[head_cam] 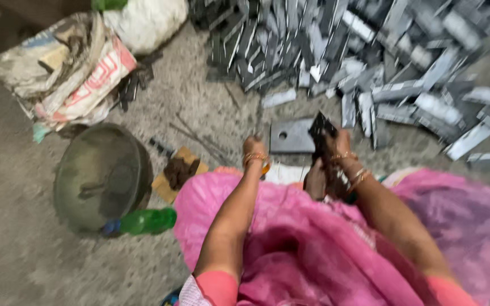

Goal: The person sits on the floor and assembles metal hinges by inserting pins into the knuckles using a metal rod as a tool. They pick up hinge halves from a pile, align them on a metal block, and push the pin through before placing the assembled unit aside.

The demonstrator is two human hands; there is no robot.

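Crumpled white-red sack (69, 68) upper left; right hand (338, 141) fingers pinch dark metal piece (321, 133); left hand (254, 146) finger state unclear, blurred.

Both arms reach forward, left hand (254, 145) lowered, right hand (336, 141) with fingers closed.

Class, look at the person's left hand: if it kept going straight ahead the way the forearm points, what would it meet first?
Probably the flat grey metal plate with a hole, lying on the floor just beyond the left hand. The blur hides whether they already touch.
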